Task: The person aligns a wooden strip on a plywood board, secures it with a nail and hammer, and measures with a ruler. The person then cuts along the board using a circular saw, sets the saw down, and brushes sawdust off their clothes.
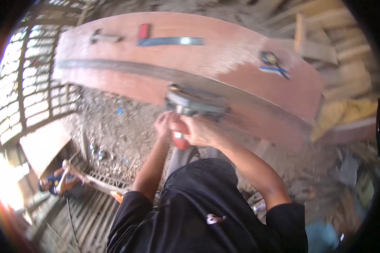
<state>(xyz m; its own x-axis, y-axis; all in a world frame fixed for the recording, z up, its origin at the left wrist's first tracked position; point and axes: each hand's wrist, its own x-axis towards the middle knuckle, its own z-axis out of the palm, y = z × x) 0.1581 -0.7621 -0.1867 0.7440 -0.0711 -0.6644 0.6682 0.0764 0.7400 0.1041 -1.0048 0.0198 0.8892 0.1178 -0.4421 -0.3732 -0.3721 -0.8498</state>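
Observation:
In front of me I hold a grey tool with a red lower part [182, 142], blurred; its exact kind does not show. My right hand [198, 130] is closed around it. My left hand [164, 122] is at the red part's left side, fingers curled against it, partly hidden. The tool's grey body [194, 104] is over the near edge of a large reddish-brown board [232, 42]. Along the board runs a long dark strip [156, 72]. Farther back on the board lies a try square [173, 41] with a red handle and grey blade.
A hammer [107, 38] lies at the board's far left, a tape measure [268, 57] and a blue slim item [274, 71] at its right. Wood scraps [342, 55] pile up at right. A person [63, 183] is at lower left, beside slatted timber [80, 219]. Debris covers the ground.

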